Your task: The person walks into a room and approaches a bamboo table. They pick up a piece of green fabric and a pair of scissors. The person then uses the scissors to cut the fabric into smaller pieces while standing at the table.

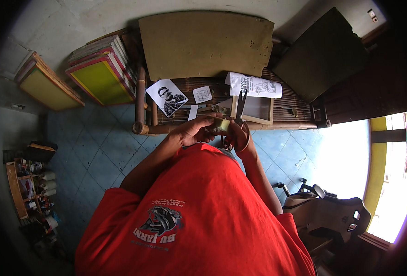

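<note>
A pale yellowish piece (221,123), which looks like a roll of tape seen from its side, is held in front of my chest between both hands. My left hand (195,130) grips its left side with bent fingers. On the other side my right hand (236,134) is closed around a pair of scissors (241,106), its fingers also touching the roll. The dark blades point away from me over a small wooden frame (271,112), and a brownish handle loop shows beside my right wrist. My fingertips are partly hidden.
A bamboo bench (300,115) stands ahead, bearing a portrait print (167,97), a small drawn sheet (202,94) and a curled printed sheet (270,89). Boards lean behind it. Framed screens (95,82) stack at left; an office chair (325,214) stands at right.
</note>
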Demonstrator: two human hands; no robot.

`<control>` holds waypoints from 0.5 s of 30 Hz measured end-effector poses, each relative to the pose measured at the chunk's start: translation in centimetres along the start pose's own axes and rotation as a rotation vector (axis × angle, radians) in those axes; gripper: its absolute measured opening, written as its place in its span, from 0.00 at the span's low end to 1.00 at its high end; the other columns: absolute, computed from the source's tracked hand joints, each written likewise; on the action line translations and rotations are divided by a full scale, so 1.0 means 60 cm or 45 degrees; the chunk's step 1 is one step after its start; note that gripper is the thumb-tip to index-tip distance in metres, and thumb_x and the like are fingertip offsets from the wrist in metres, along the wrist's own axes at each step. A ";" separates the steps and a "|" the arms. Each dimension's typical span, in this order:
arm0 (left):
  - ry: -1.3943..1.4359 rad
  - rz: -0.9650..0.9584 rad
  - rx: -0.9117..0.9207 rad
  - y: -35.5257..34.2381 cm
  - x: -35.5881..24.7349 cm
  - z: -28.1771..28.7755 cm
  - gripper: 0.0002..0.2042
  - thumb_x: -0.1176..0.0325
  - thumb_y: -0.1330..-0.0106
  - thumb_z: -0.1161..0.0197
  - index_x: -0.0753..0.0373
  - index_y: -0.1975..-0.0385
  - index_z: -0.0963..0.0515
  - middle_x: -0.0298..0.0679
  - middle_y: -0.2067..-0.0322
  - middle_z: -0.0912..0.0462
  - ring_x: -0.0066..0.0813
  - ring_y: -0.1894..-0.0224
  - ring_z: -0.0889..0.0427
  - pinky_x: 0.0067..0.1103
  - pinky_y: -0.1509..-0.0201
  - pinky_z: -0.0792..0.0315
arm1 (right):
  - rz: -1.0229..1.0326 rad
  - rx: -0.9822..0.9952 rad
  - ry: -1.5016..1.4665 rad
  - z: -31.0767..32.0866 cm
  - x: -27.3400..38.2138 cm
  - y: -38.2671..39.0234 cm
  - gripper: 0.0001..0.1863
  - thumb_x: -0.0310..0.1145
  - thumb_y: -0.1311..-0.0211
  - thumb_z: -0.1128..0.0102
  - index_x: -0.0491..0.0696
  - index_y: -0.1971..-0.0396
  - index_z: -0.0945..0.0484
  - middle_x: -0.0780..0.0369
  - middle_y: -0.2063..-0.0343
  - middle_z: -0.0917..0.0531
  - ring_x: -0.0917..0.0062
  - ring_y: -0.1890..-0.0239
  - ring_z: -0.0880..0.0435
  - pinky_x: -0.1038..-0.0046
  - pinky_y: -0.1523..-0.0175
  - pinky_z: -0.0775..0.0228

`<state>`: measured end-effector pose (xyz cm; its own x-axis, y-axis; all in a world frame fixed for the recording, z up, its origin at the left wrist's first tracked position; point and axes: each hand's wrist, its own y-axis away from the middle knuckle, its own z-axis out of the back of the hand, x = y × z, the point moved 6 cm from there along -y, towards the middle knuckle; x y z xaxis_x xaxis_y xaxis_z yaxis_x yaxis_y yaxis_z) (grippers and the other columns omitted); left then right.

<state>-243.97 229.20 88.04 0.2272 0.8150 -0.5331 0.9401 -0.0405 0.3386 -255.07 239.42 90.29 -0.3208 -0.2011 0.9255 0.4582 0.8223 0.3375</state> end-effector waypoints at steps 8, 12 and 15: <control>0.005 -0.152 -0.266 -0.013 0.003 0.001 0.22 0.62 0.38 0.39 0.56 0.47 0.38 0.42 0.54 0.26 0.36 0.55 0.20 0.29 0.59 0.22 | -0.052 -0.146 -0.036 0.032 -0.037 -0.006 0.20 0.42 0.35 0.52 0.42 0.53 0.30 0.65 0.75 0.24 0.86 0.82 0.29 0.82 0.79 0.38; 0.029 -0.131 -0.353 -0.019 0.007 0.003 0.19 0.65 0.38 0.38 0.58 0.51 0.38 0.42 0.54 0.26 0.35 0.54 0.21 0.31 0.54 0.24 | -0.031 -0.187 -0.039 0.032 -0.032 -0.006 0.20 0.40 0.36 0.50 0.41 0.51 0.31 0.65 0.74 0.24 0.86 0.81 0.28 0.83 0.78 0.38; -0.127 -0.319 -0.445 -0.026 0.003 0.022 0.21 0.69 0.42 0.35 0.60 0.52 0.37 0.40 0.55 0.25 0.30 0.53 0.23 0.27 0.52 0.25 | -0.055 -0.180 0.027 0.033 -0.032 -0.005 0.21 0.39 0.36 0.49 0.40 0.50 0.32 0.64 0.72 0.22 0.86 0.80 0.28 0.83 0.78 0.37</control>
<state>-245.07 228.65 86.36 0.0423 0.7143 -0.6986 0.8304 0.3637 0.4221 -256.25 240.60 88.04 -0.3257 -0.2471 0.9126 0.5569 0.7299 0.3964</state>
